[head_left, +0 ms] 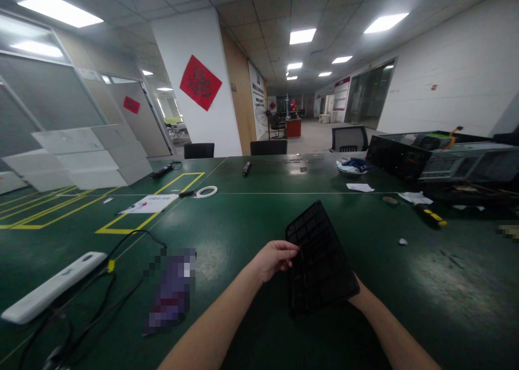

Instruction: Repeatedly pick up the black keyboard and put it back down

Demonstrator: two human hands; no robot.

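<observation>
A black tray (320, 256), divided into small square compartments, is tilted up above the green table with its inside facing me. My right hand (357, 294) holds it from behind at the lower right corner; most of that hand is hidden by the tray. At the tray's left side, my left hand (276, 259) is closed, with thumb and forefinger pinched together over the edge compartments. Whether those fingertips grip the tray's edge or a small piece cannot be made out. The compartments are too dark to show what is in them.
On the left lie a white power strip (57, 288) with black cables and a blurred purple packet (170, 291). Farther off are a white tape roll (206, 192), a paper sheet (152, 204) and white boxes (93, 156). A yellow-black screwdriver (432, 216) and an open computer case (446, 159) stand right.
</observation>
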